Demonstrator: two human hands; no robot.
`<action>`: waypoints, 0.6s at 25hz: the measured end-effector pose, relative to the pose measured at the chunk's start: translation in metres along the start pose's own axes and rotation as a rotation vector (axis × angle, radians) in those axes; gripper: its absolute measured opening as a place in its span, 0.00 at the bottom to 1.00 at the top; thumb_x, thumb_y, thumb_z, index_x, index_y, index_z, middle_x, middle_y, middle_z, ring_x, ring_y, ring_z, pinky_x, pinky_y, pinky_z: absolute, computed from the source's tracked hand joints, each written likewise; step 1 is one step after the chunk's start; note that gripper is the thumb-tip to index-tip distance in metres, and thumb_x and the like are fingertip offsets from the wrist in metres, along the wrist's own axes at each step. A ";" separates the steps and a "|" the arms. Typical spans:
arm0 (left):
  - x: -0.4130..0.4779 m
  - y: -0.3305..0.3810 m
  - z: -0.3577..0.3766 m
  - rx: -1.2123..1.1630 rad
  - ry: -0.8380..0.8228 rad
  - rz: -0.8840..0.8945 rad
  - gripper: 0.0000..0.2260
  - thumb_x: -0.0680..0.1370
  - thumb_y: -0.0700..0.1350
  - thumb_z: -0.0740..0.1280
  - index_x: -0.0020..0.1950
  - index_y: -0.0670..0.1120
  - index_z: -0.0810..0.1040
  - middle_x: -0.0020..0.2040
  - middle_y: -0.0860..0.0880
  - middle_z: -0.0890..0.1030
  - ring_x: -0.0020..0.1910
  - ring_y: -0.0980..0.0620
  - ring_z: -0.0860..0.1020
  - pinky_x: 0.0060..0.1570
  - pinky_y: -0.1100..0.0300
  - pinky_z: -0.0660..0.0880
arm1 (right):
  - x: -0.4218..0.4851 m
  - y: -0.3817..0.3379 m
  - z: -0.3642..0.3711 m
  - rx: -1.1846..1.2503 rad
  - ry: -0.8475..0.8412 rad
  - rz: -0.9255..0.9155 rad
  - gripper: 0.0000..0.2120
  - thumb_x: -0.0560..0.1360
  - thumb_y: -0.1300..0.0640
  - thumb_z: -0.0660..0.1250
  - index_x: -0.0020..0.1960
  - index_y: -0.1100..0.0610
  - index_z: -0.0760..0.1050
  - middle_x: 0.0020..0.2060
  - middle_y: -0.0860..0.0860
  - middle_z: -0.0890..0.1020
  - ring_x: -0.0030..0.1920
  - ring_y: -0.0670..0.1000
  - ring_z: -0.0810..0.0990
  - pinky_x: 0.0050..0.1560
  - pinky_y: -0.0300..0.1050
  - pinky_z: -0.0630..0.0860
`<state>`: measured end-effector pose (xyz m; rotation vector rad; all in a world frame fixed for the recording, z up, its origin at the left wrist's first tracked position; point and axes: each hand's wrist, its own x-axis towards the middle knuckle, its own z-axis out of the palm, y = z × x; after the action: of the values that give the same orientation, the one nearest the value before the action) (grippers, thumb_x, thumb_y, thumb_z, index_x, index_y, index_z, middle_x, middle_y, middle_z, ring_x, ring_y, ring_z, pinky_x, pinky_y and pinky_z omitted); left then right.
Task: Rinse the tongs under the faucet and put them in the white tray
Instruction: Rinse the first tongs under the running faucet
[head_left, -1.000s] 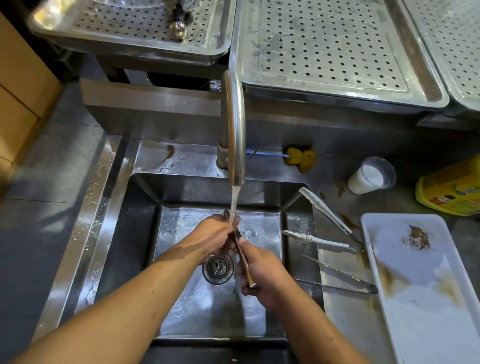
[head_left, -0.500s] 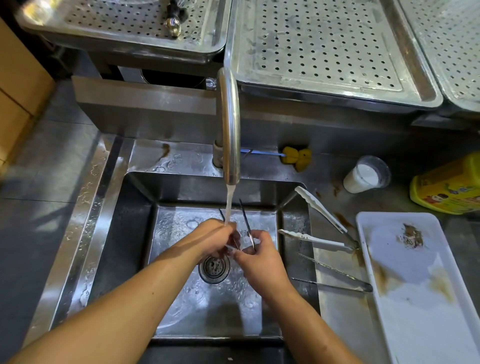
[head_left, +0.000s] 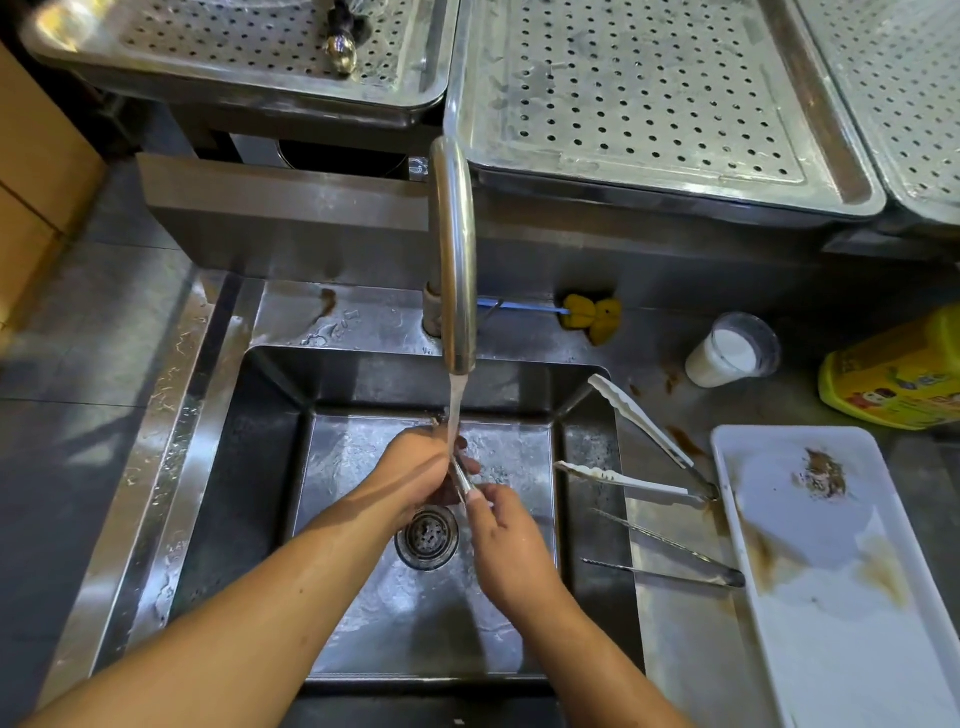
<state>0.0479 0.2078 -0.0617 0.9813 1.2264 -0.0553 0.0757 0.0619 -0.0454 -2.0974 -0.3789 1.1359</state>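
- Left hand (head_left: 415, 475) wraps tongs (head_left: 462, 482); right hand (head_left: 506, 545) pinches their near end, under faucet (head_left: 453, 249) stream.
- Right of grip: white pair (head_left: 641, 421), steel pair (head_left: 732, 578), one tray (head_left: 841, 597).

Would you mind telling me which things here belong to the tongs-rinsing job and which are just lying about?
In the job: held tongs, gripped by the left hand and right hand under the running faucet; sink; white tray; maybe the white-tipped tongs and metal tongs on the counter.
Lying about: yellow brush, cup, yellow bottle, perforated trays.
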 end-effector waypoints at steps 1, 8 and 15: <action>0.001 -0.001 -0.002 -0.002 -0.017 0.002 0.15 0.85 0.51 0.64 0.52 0.40 0.82 0.36 0.45 0.88 0.30 0.48 0.83 0.26 0.61 0.79 | 0.002 0.001 0.002 0.134 -0.052 0.093 0.15 0.85 0.44 0.59 0.60 0.53 0.76 0.45 0.51 0.82 0.41 0.51 0.80 0.42 0.48 0.76; 0.007 -0.003 -0.017 0.072 -0.134 0.042 0.12 0.85 0.47 0.67 0.53 0.38 0.83 0.42 0.44 0.90 0.43 0.44 0.86 0.46 0.48 0.82 | 0.009 -0.006 -0.002 0.471 -0.191 0.224 0.17 0.86 0.49 0.58 0.46 0.59 0.76 0.30 0.56 0.78 0.23 0.53 0.69 0.26 0.44 0.63; 0.007 -0.004 -0.012 0.021 -0.151 -0.006 0.06 0.79 0.44 0.73 0.45 0.42 0.84 0.34 0.47 0.87 0.35 0.46 0.84 0.30 0.58 0.80 | 0.010 -0.009 0.002 0.318 -0.094 0.166 0.16 0.85 0.51 0.61 0.46 0.62 0.75 0.33 0.57 0.77 0.23 0.52 0.71 0.25 0.44 0.67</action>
<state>0.0394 0.2166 -0.0695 0.9745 1.0920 -0.1450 0.0808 0.0750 -0.0459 -1.8255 -0.0600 1.3008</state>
